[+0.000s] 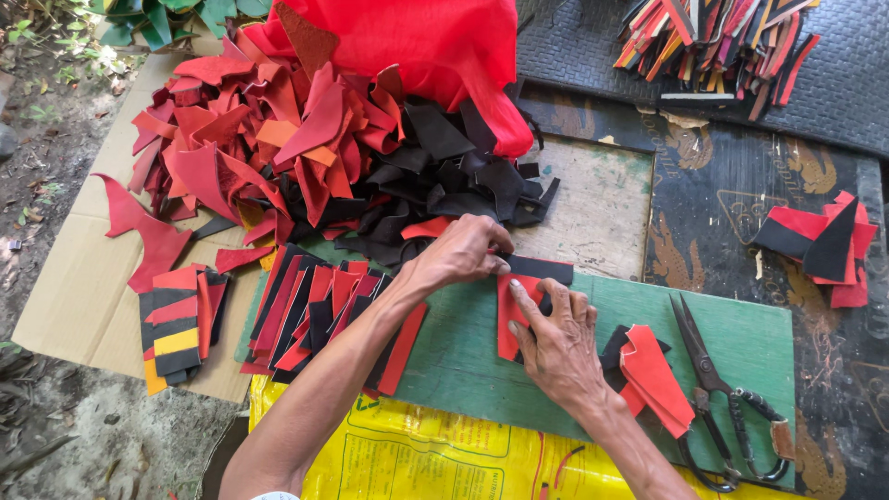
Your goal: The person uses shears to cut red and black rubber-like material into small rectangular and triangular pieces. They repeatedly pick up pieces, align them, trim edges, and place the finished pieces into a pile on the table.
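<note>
Yellow printed sacking is seen nearest, under the near edge of the green board. On this board a red piece and a black strip are pressed flat. The right hand is laid open on the red piece, fingers spread; the left hand is closed in a pinch at the black strip's left end. Both pieces are judged thin, light and flexible, like leather, best held by an edge. Black scissors lie right; a heap of scraps lies far left.
</note>
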